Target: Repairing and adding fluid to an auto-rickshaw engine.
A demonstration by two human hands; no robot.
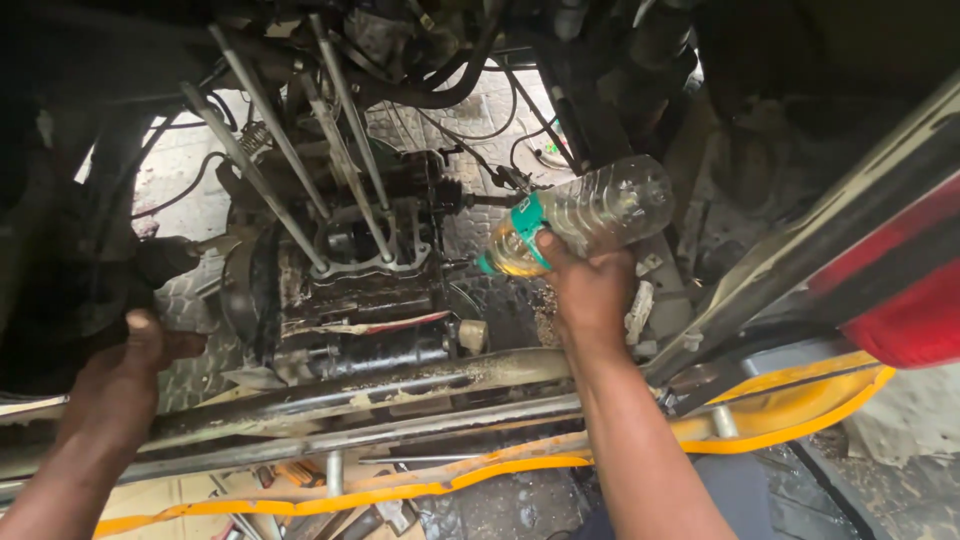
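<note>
right hand (590, 290) grips a clear plastic bottle with green label (585, 215), tilted neck-down beside the grimy engine block with four bare steel studs (345, 290). left hand (135, 350) rests closed on a dark part at left. step in hand: pouring; steady aim required.

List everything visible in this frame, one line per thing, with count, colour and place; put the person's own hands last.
engine block: one, black and greasy, centre left, open at the top
stud rods: four, grey metal, rising slantwise from the engine block
cables: several, black, above and behind the engine
frame tube: one, dirty grey, running across below the engine
yellow panel edge: one, yellow, lower right
red panel: one, red, far right
plastic bottle: one, clear with green label and cap, amber liquid at the neck, tilted toward the engine
left hand: one, lower left, resting against a dark part beside the engine
right hand: one, centre, fingers around the plastic bottle
</note>
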